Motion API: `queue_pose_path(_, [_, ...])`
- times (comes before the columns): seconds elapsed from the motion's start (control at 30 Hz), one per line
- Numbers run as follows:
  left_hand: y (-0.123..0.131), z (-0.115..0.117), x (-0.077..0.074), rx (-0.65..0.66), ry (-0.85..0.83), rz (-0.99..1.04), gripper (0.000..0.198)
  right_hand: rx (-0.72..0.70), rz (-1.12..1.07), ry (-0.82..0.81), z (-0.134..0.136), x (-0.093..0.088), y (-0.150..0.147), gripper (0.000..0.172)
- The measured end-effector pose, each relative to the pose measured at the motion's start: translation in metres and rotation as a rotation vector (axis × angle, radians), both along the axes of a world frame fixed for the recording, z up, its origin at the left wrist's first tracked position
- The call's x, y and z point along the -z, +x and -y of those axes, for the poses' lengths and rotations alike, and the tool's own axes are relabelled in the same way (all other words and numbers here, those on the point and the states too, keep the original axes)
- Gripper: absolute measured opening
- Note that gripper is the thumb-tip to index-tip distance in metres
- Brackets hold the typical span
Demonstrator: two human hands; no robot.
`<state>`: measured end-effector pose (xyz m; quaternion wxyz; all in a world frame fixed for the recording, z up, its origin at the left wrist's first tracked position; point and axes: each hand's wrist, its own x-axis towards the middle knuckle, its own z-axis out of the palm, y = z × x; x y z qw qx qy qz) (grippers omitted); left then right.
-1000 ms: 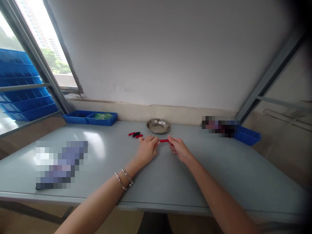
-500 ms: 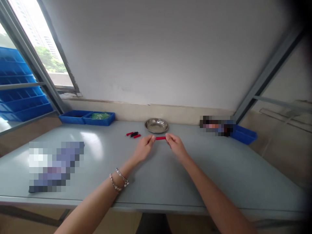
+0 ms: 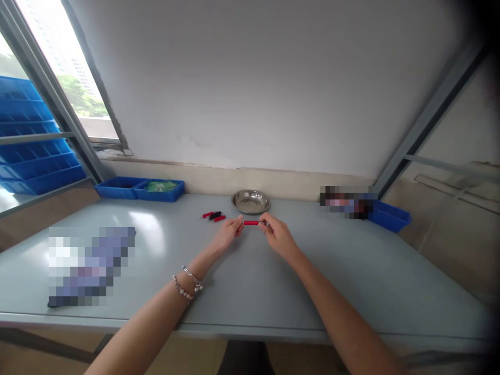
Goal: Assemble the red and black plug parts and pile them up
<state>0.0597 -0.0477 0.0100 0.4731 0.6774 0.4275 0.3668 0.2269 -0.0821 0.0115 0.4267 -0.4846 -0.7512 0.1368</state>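
Table [image 3: 351,291] first on my feed: grey, smooth, a bright streak of light across it at nine o'clock. I'm centring my clock on the red rod [image 3: 251,223], lying level between two hands over the middle of the table. At twelve, just beyond it, steel bowl [image 3: 250,210], and behind that the pale wall [image 3: 253,94]. Loose rods [image 3: 217,218], red and black, huddle near at nine. Past them, between nine and ten, two blue trays [image 3: 158,197], the nearer one holding something green. Stack of bins [image 3: 35,133] towards ten; window [image 3: 88,94] between ten and eleven, glaring. Purplish item [image 3: 94,265], pixelated, towards eight. Third tray [image 3: 390,217], out at three.

Now the pose. I have the left hand [image 3: 227,233] reaching in from between seven and eight, bangle [image 3: 191,276] and beads [image 3: 182,291] on its wrist, thumb and fingers pinched narrow on the rod's nine o'clock end. The right hand [image 3: 280,234] comes from between four and five, fingers curled, pinching the three o'clock end. Whether the rod touches the table, I can't tell.
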Motion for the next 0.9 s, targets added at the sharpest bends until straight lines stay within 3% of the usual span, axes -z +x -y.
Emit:
queue_pose_path(0.43, [-0.0024,-0.0041,0.0059,-0.019,0.036,-0.036,0.045,0.056,0.058,0.033,-0.0035,0.0062,0.0064,0.013])
queue_pose_path(0.63, [-0.0033,-0.0042,0.0012,-0.016,0.147,-0.153,0.047,0.072,0.163,0.087,-0.0026,0.0049,0.0083,0.014])
queue_pose_path(0.9, [-0.0019,-0.0006,-0.0038,-0.024,0.176,-0.197,0.046,0.071,0.201,0.078,-0.0017,0.0048,0.0077,0.015])
